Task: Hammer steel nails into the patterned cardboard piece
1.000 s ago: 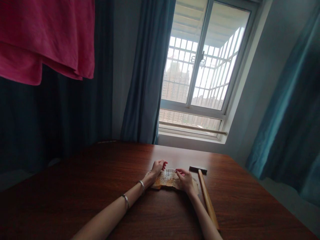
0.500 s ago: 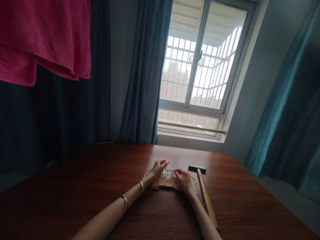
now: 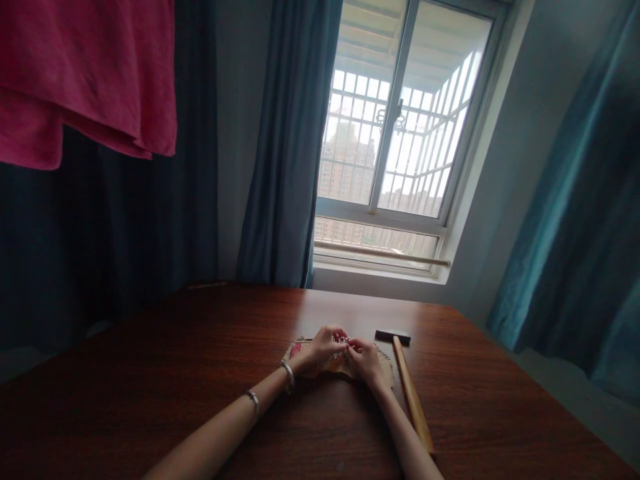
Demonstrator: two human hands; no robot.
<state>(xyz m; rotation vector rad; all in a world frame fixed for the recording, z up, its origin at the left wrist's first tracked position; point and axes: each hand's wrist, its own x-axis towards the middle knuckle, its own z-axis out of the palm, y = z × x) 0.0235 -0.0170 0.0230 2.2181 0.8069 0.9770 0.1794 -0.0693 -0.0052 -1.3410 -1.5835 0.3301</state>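
A tan, ragged-edged piece (image 3: 341, 366) lies flat on the table under both hands, with dark speckles, a pink patch at its left end and slanted dark marks along its upper right edge. Over its middle, my left hand (image 3: 323, 345) is curled with thumb and fingers bent together. From the other side my right hand (image 3: 365, 361) pinches with thumb and forefinger, its tips meeting those of the left. Whatever lies between the fingertips is too small to make out. Right of the piece rests a hammer (image 3: 411, 393) with a dark head and wooden handle.
The brown wooden table (image 3: 175, 373) spreads around the hands. Behind it are a barred window (image 3: 395, 133) and blue curtains (image 3: 280, 167). A pink cloth (image 3: 100, 73) hangs at upper left.
My left hand has moved right and its fingertips now meet my right hand's. It covers most of the upright thin pins that showed in the middle of the tan piece.
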